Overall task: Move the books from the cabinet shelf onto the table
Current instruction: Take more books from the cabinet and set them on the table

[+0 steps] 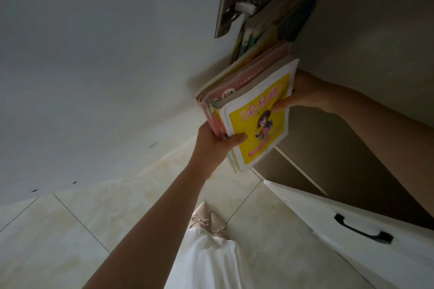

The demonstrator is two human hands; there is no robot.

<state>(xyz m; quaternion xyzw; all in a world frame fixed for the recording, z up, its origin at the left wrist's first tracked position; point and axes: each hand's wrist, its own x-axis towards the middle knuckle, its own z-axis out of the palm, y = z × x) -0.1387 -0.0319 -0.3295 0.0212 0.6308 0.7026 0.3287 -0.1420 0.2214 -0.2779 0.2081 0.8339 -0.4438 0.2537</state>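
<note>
A bundle of books sticks out from the cabinet, a yellow-and-white cover with a cartoon figure facing me, pink and white books behind it. My left hand grips the bundle's near lower corner, thumb on the yellow cover. My right hand holds the far side, thumb pressed on the cover, fingers hidden behind the books. More books stand upright deeper in the cabinet, dim and partly hidden. No table is in view.
The open white cabinet door fills the left, with a metal hinge near the top. A lower white door with a black handle stands open at the right. Below are beige floor tiles, my white skirt and pink shoes.
</note>
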